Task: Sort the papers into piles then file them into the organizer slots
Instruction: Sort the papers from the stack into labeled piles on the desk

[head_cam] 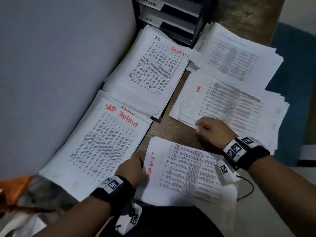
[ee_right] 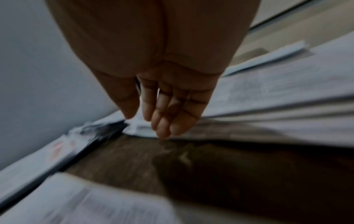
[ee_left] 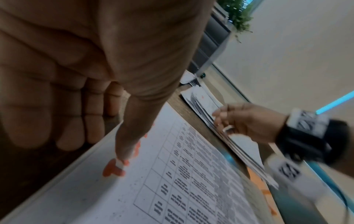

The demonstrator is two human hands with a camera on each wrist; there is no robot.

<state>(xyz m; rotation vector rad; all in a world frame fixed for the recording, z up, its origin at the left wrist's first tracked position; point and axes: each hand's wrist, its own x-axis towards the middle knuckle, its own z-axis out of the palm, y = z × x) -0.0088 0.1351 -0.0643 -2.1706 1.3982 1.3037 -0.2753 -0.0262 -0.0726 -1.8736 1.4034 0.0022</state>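
Several stacks of printed papers lie on the wooden table. A near stack (head_cam: 184, 173) lies in front of me. My left hand (head_cam: 142, 170) is at its left edge: the thumb (ee_left: 124, 148) presses down on the red writing, and the other fingers (ee_left: 70, 128) lie beside the edge. My right hand (head_cam: 201, 126) is at the near left corner of the pile marked HR (head_cam: 225, 103). In the right wrist view its fingers (ee_right: 162, 115) are straight and close together and hold nothing. The black organizer (head_cam: 179, 17), with slots labelled ADMIN and H.R, stands at the far end.
A pile marked ADMIN (head_cam: 106, 144) and one marked I.T. (head_cam: 150, 71) lie along the grey wall (head_cam: 51, 74) on the left. Another pile (head_cam: 237, 52) lies at the far right, beside the organizer. A strip of bare table (head_cam: 171, 129) runs between the piles. A blue seat (head_cam: 294, 74) stands past the right edge.
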